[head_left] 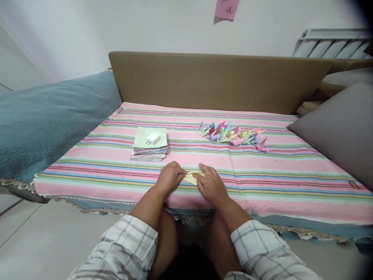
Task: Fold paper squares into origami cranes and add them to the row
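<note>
Between my hands, a pale yellow folded paper (191, 179) lies on the striped cloth (250, 194). My left hand (171, 177) pinches its left corner between thumb and fingers. On the other side, my right hand (212, 183) grips the right part of the paper, thumb on its near layer and fingers at the far edge. A raised flap curves along the paper's upper side. The ends of the paper are partly hidden under my fingers.
A stack of square paper sheets (150, 149) stands beyond my left hand, with a white plug adapter (153, 138) on top. Several colourful paper cranes (230, 134) sit beyond my right hand. A brown backrest (215, 81) rises behind; a grey cushion (340, 124) leans at right.
</note>
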The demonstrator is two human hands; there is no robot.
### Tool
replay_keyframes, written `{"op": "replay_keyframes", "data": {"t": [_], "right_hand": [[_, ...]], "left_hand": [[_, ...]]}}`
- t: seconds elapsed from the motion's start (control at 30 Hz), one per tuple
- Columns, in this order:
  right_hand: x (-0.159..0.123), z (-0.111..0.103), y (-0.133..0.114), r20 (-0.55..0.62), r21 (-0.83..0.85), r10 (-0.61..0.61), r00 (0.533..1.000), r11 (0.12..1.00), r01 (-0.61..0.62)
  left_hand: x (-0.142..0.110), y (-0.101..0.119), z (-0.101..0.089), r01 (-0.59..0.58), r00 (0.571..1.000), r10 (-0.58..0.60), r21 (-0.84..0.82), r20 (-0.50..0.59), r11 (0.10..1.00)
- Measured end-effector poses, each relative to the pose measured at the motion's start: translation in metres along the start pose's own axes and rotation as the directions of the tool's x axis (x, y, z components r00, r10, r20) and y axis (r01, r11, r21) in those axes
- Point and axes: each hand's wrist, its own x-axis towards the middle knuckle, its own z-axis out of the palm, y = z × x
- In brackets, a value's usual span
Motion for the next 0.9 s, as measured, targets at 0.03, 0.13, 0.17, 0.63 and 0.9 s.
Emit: {"op": "replay_keyframes", "data": {"t": [0.03,0.13,0.17,0.63,0.9], "right_hand": [[0.0000,-0.0001,-0.0002,-0.001,-0.003,0.002,1.000,1.000,-0.002],[-0.0001,-0.0006,-0.0008,-0.001,-0.017,0.013,1.000,1.000,-0.013],[-0.0001,-0.0008,-0.0010,0.000,-0.022,0.012,1.000,1.000,-0.012],[-0.0024,0.0024,-0.0022,-0.075,-0.095,-0.017,0.997,0.995,0.010],[-0.0023,0.0016,-0.0025,-0.051,-0.098,-0.005,0.999,0.995,0.000]], "left_hand": [[-0.0002,-0.0007,0.0003,-0.004,1.000,0.004,-0.001,-0.007,1.000],[-0.0008,-0.0025,0.0011,-0.024,1.000,0.025,0.010,-0.012,1.000],[-0.0010,-0.0026,0.0012,-0.032,0.999,0.032,0.018,-0.010,0.999],[-0.0023,-0.0025,-0.0004,-0.018,1.000,0.018,-0.019,-0.026,1.000],[-0.0031,-0.0020,-0.0067,-0.045,0.999,0.044,-0.025,-0.013,0.999]]}}
